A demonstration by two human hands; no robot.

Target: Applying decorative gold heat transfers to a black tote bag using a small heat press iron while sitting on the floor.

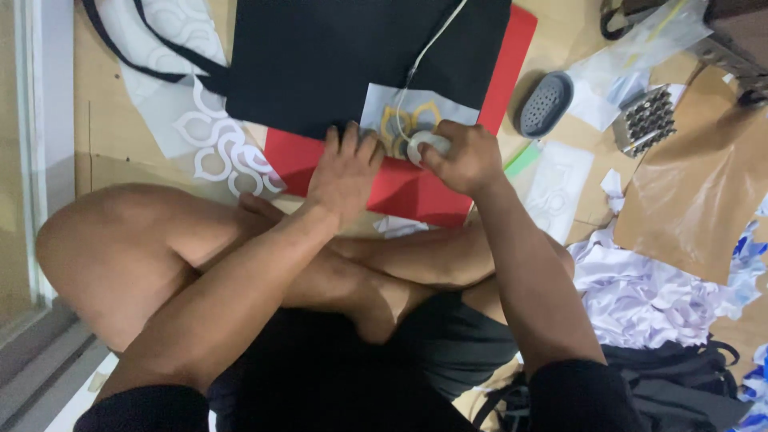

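Pale stencil sheet with yellow petal cut-outs point(416, 118) lies at upper centre on a black fabric bag point(336, 56). Right hand point(462, 158) grips a small round white corded tool point(426, 144) on it; left hand point(346, 170) presses flat, fingers spread, beside it on red paper sheet point(400, 188).

A: What's lying round the floor?
B: Grey oval soap dish point(545, 103), metal block of punches point(646, 120), brown paper sheet point(696, 192) near the right edge.
A: Lower right?
B: Crumpled white paper point(640, 300), dark backpack point(680, 384). White cut-out stencil point(216, 144) upper left.
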